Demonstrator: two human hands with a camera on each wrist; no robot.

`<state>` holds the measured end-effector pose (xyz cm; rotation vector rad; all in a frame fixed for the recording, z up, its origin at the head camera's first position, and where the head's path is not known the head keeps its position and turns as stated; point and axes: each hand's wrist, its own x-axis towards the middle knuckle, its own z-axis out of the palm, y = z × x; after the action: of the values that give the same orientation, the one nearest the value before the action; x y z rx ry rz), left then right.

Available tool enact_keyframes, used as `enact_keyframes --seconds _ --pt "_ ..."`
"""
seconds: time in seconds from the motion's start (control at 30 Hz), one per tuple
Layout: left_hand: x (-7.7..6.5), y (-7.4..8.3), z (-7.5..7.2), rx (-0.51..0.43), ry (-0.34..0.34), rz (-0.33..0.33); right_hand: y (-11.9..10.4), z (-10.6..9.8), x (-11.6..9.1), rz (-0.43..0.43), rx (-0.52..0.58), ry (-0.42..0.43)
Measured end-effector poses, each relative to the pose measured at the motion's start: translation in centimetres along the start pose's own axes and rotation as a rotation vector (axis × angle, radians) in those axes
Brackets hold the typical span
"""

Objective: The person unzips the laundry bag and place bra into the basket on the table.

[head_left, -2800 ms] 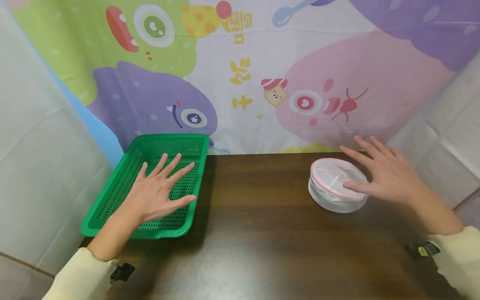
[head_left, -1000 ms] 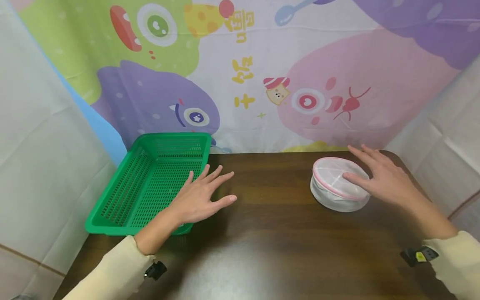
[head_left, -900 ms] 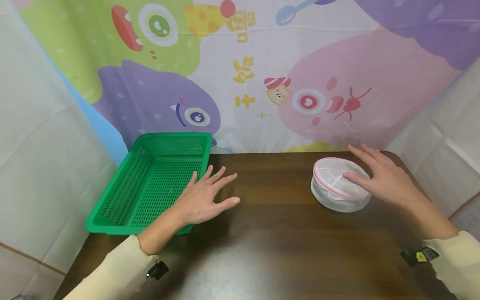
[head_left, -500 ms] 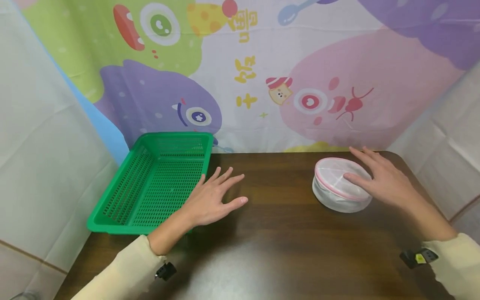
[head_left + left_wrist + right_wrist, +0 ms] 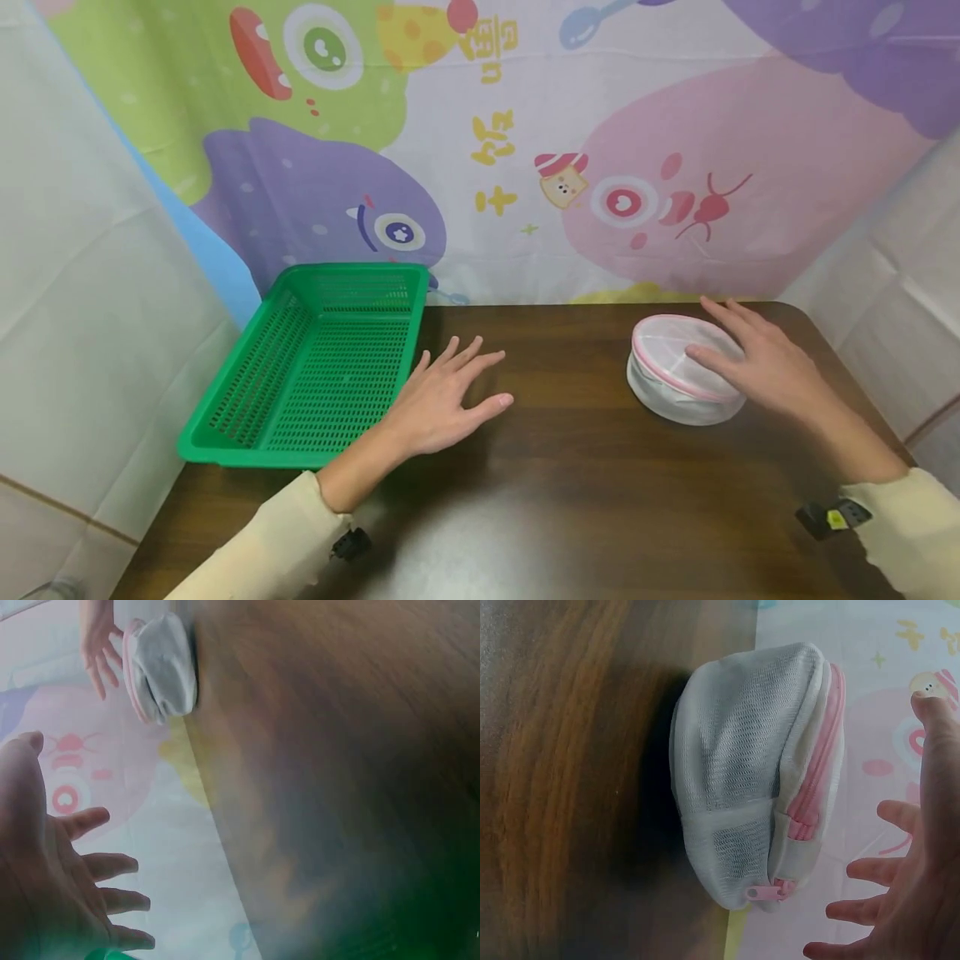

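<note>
A round white mesh laundry bag (image 5: 682, 375) with a pink zipper (image 5: 821, 757) around its top sits on the right part of the table. My right hand (image 5: 772, 358) hovers over its right side, fingers spread, holding nothing; the thumb overlaps the lid in the head view. The pink zipper pull (image 5: 765, 892) hangs at the bag's side in the right wrist view. To the left stands a green plastic basket (image 5: 300, 458) with slotted walls and nothing inside. My left hand (image 5: 438, 408) is just right of the basket, above the table, fingers spread and holding nothing.
The dark wooden table (image 5: 555, 467) runs between basket and bag. A cartoon-printed cloth (image 5: 510, 250) hangs along its back edge. Pale cloth panels (image 5: 97, 275) close off both sides. A small clear object (image 5: 56, 587) shows at the lower left corner.
My left hand has moved right, from over the basket to beside its right edge. My right hand has shifted slightly down, staying by the bag. Basket and bag stay in place.
</note>
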<state>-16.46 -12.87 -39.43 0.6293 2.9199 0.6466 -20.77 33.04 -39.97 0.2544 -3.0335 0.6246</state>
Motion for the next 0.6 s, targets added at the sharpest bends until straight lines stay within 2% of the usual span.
enact_keyframes --seconds 0.3,0.6 --pt "0.2 0.7 0.8 -0.035 -0.005 -0.009 0.1 0.5 -0.2 0.023 0.016 0.004" --pt "0.7 1.1 1.5 -0.082 0.019 -0.008 -0.1 1.0 -0.3 0.118 0.019 -0.002"
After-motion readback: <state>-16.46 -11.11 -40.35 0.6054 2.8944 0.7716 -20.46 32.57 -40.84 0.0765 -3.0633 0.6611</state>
